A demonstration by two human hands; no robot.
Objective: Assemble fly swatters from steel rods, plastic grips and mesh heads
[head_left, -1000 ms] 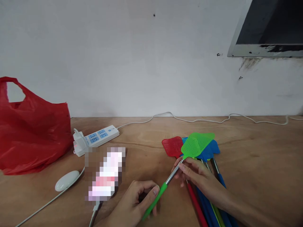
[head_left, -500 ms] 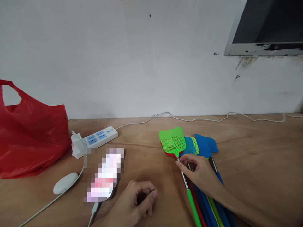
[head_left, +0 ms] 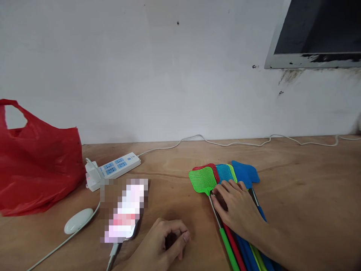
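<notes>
Several fly swatters lie side by side on the wooden table, their handles running toward me. The green fly swatter (head_left: 202,179) is leftmost, its head partly over the red fly swatter (head_left: 214,172). A teal-blue one (head_left: 225,173) and a blue one (head_left: 243,175) lie further right. My right hand (head_left: 239,209) rests over the swatters with bent fingers; thumb and index finger close around the red one's neck, close beside the green shaft. My left hand (head_left: 166,242) is loosely curled on the table with nothing visible in it.
A phone with a blurred screen (head_left: 126,210) lies left of my left hand, on a charging cable. Beyond are a white mouse (head_left: 79,221), a power strip (head_left: 121,165) and a red plastic bag (head_left: 42,165). A thin white cable (head_left: 237,143) runs along the wall.
The green fly swatter has come down and toward me, uncovering the red one's head. My right hand has shifted from the green shaft onto the red neck. The left hand stays curled.
</notes>
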